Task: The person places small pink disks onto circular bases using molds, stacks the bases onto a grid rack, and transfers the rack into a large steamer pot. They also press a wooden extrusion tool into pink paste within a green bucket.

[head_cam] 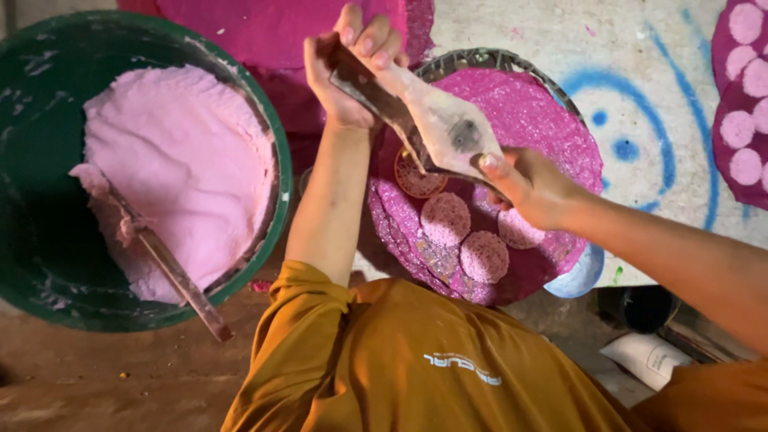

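Observation:
My left hand [356,68] grips the dark upper end of a pale, flat, diamond-shaped scraper [436,120]. My right hand [532,188] pinches its lower tip. The scraper lies slanted over a small orange-rimmed ring mould [416,180] filled with pink paste. The mould sits on a round wire-rimmed tray [488,58] covered in magenta cloth. Three round pink discs [446,218] lie on the cloth just below the mould, the nearest partly under my right hand.
A large green tub [36,200] at the left holds pale pink paste [180,168] with a smeared stick [172,272] leaning in it. More pink discs [744,120] lie on magenta cloth at the right edge. A white surface with blue painted lines [640,120] lies beyond.

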